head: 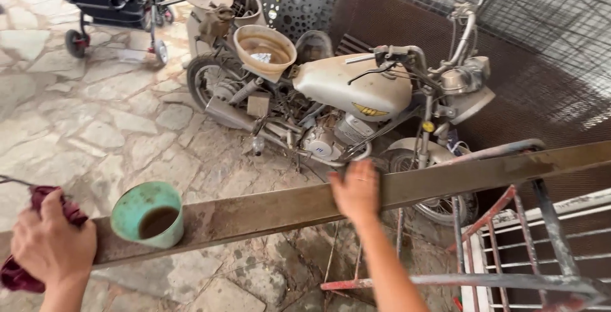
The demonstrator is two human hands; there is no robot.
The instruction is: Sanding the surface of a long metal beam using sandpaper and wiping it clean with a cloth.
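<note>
A long flat metal bar (pixel 445 178) runs across the view, resting on a metal frame (pixel 528 274) at the right. My right hand (pixel 358 191) lies palm down on the bar's middle, fingers spread. My left hand (pixel 52 245) grips a dark red rag (pixel 44 198) at the bar's left end. A green plastic cup (pixel 148 213) holding dark liquid stands on the bar between my hands, closer to the left one.
A dusty old motorcycle (pixel 344 95) is parked behind the bar on stone paving, with a tan basin (pixel 264 48) on its seat. A perforated metal screen (pixel 541 63) stands behind it. A wheeled stroller (pixel 108 0) is at the far left.
</note>
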